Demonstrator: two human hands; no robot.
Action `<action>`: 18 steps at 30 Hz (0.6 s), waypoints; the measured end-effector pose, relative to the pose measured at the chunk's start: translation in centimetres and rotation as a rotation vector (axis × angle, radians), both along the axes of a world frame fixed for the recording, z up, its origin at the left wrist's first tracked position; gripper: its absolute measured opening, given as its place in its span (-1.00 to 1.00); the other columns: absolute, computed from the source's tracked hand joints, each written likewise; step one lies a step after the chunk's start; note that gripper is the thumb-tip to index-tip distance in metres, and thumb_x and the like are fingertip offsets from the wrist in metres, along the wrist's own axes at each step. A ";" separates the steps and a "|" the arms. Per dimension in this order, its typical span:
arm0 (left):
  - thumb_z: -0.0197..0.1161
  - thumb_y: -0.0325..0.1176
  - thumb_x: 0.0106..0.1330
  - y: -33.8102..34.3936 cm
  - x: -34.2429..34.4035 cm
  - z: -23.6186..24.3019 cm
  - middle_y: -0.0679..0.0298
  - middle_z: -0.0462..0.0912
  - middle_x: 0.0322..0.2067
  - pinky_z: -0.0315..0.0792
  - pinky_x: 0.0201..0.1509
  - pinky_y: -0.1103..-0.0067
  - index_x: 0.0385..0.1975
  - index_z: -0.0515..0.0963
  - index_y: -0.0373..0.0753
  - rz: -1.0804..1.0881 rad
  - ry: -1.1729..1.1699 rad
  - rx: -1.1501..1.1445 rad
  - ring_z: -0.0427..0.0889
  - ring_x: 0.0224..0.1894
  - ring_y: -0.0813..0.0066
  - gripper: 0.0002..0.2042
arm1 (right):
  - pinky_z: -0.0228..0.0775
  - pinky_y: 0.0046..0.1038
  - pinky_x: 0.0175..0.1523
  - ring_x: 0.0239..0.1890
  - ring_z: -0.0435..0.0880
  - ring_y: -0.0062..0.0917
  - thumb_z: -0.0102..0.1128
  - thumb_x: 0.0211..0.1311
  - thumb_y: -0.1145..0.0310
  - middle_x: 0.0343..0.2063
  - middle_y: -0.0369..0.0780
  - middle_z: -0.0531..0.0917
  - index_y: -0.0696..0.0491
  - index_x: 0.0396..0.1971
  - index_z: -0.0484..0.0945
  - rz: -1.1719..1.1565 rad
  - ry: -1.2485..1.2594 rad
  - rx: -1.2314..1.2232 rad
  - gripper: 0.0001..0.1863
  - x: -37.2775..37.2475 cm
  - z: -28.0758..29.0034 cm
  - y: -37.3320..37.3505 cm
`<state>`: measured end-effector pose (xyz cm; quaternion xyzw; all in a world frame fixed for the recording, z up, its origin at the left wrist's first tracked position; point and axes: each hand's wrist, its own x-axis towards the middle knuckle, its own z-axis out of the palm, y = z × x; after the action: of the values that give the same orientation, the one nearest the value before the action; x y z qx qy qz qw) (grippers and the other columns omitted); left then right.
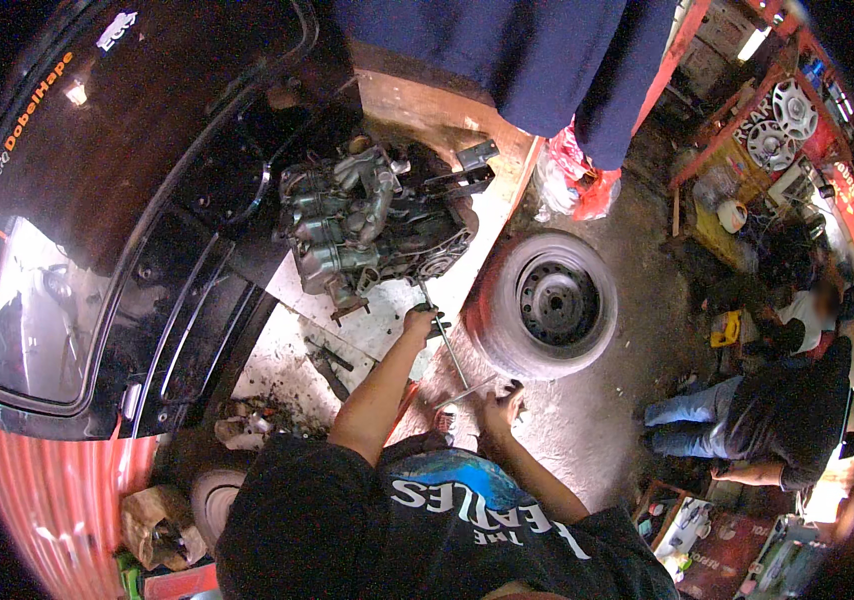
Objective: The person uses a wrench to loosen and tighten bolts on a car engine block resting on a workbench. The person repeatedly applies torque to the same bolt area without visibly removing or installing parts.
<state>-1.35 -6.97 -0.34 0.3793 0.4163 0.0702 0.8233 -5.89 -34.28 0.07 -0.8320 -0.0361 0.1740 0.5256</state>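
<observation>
A T-handle wrench [453, 358] slants from the lower edge of a greasy engine block [337, 225] toward me. My left hand [424, 322] is closed around its long shaft, close to the engine. At the other end, my right hand [502, 408] is at the tip of the crossbar, its fingers curled there and partly hard to see. The engine lies on a pale board, its metal housings facing up. Whether the wrench's far tip sits on a bolt is too small to tell.
Right of the engine lies a wheel with a tyre [552, 303]. A dark vehicle panel with a window [137, 180] fills the left. Dark tools [329, 368] and loose debris lie below the engine. Another person [772, 415] stands at the right, near cluttered shelves with wheel covers [772, 145].
</observation>
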 end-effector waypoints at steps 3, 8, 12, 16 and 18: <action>0.12 -0.49 0.27 0.0 0.4 -0.1 0.05 0.63 -0.27 0.68 -0.36 0.30 -0.18 0.45 -0.31 0.024 -0.001 -0.055 0.70 -0.36 0.09 -0.84 | 0.26 -0.11 0.17 0.15 0.31 -0.04 0.24 0.11 0.22 0.16 0.13 0.19 0.00 0.26 0.21 0.315 -0.381 -0.409 -0.30 -0.6 3.0 -1.8; 0.13 -0.52 0.24 -0.6 1.2 0.3 0.07 0.63 -0.27 0.68 -0.31 0.30 -0.23 0.48 -0.33 0.056 0.021 -0.049 0.70 -0.34 0.12 -0.86 | 0.31 -0.15 0.11 0.09 0.39 -0.08 0.23 0.10 0.26 0.10 0.04 0.33 -0.01 0.13 0.35 0.492 -0.379 -0.528 -0.44 0.3 5.2 -0.2; 0.13 -0.53 0.23 0.0 0.2 0.7 0.08 0.64 -0.29 0.67 -0.27 0.35 -0.23 0.48 -0.34 0.011 -0.061 -0.149 0.70 -0.33 0.15 -0.86 | 0.44 -0.29 -0.13 -0.28 0.57 -0.27 0.11 0.28 0.26 -0.26 -0.05 0.58 0.06 -0.11 0.52 0.501 -0.224 -0.229 -0.74 1.5 2.2 -0.3; 0.14 -0.53 0.23 0.5 -0.2 0.8 0.10 0.66 -0.31 0.66 -0.26 0.39 -0.23 0.49 -0.33 -0.066 -0.085 -0.068 0.71 -0.32 0.18 -0.87 | 0.45 -0.32 -0.24 -0.42 0.59 -0.28 -0.05 0.39 0.11 -0.46 -0.09 0.62 0.12 -0.19 0.54 0.260 -0.003 -0.033 -0.63 0.6 -0.9 -0.1; 0.15 -0.53 0.23 0.5 0.0 0.6 0.11 0.66 -0.32 0.66 -0.27 0.39 -0.25 0.50 -0.33 -0.073 -0.071 -0.033 0.71 -0.31 0.20 -0.88 | 0.45 -0.24 -0.20 -0.37 0.59 -0.19 -0.04 0.38 0.10 -0.43 -0.05 0.59 0.12 -0.16 0.50 0.251 -0.140 -0.195 -0.63 0.1 -0.3 -0.1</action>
<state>-1.33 -6.48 0.29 0.3776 0.3739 0.0467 0.8458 -5.83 -34.34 -0.20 -0.8781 -0.1590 0.1827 0.4126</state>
